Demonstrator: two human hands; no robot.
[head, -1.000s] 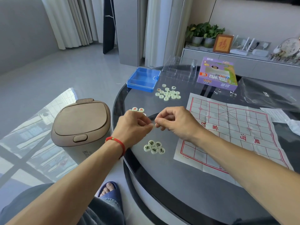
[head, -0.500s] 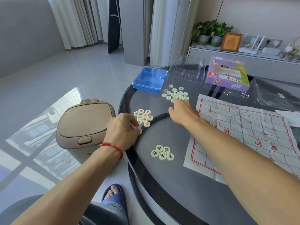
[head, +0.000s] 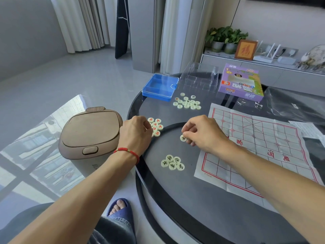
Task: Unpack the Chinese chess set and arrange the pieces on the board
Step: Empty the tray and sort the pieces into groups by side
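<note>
Bright daylight, glossy floor glare, wide-angle edge distortion

a home living room, told by what surrounds the round dark glass-topped coffee table point(head: 202, 205). behind the table runs a low grey media cabinet point(head: 263, 67) against a pale wall, carrying two leafy green potted plants point(head: 226, 38), a wooden-framed red calligraphy picture point(head: 245, 49) and a white wifi router with antennas point(head: 267, 54). to the left of the table stands a brown-lidded household bin point(head: 89, 134) on a glossy grey tiled floor point(head: 52, 88). beyond the table's far left, long white pleated curtains point(head: 82, 23) hang to the floor. near the table's close edge, a foot in a blue slipper point(head: 121, 206).
</note>
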